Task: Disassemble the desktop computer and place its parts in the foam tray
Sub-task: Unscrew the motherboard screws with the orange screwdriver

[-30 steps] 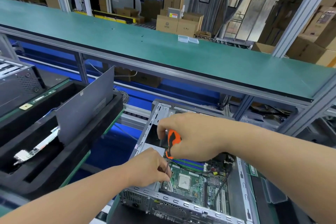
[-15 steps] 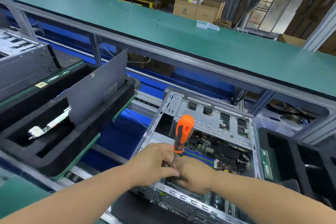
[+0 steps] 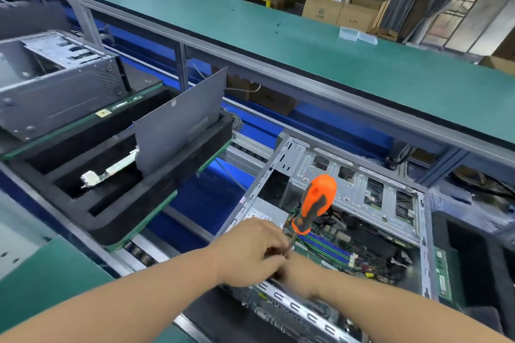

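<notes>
The desktop computer lies on its side with the open face up, at lower centre-right on the conveyor line, just below the long green counter. Inside it we see the motherboard with blue memory slots and dark cabling. A screwdriver with an orange and black handle stands tilted over the near left corner of the board, handle uppermost. Our left hand has its grip closed on the metal shaft, the fingers pinching it just below the handle. Our right hand reaches into the case beneath the left hand; it is largely hidden and blurred, so we cannot tell whether its grip is closed or apart. To the left, well apart from the computer, sits the black foam tray. A grey side panel stands upright in one of its slots, and a small circuit board with a metal bracket lies in the compartment beside it. A second computer case rests further left.
</notes>
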